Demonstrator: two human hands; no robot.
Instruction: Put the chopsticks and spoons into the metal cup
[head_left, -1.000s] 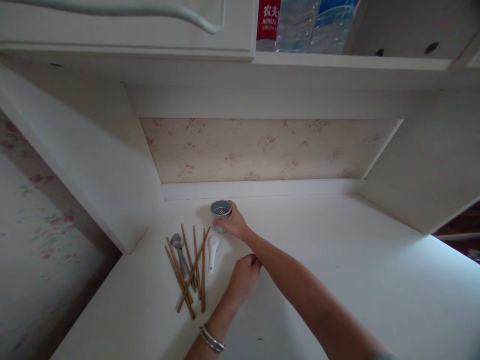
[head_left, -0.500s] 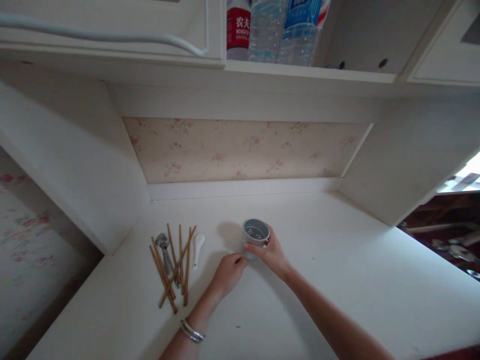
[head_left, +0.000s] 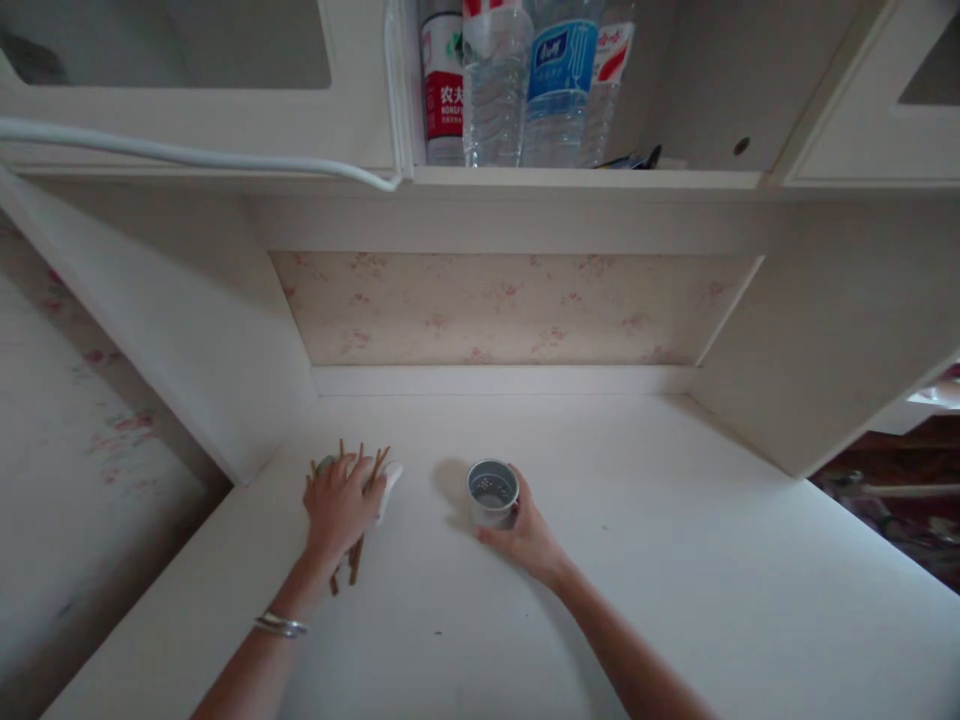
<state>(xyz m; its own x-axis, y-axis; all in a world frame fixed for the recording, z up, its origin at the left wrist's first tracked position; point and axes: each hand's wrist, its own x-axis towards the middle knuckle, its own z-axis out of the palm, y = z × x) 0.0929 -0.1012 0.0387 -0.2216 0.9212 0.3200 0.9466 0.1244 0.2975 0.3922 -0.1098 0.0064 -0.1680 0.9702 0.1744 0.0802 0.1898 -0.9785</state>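
Observation:
A grey cup-shaped holder with small holes in its bottom stands upright on the white counter. My right hand is wrapped round its right side, thumb at the front. Over the pile of wooden chopsticks at the left lies my left hand, palm down with fingers spread, covering most of them. A white spoon lies beside its right edge. Part of a metal spoon shows behind the fingers. Whether the left fingers grip any chopstick is not visible.
Above the white counter, an open shelf holds several plastic bottles. A white cable hangs along the cabinet at upper left. White side panels bound the counter left and right.
My left hand has moved left from beside the holder onto the chopsticks, its fingers now spread. My right hand still holds the holder, now lower on the counter. The view has tilted up.

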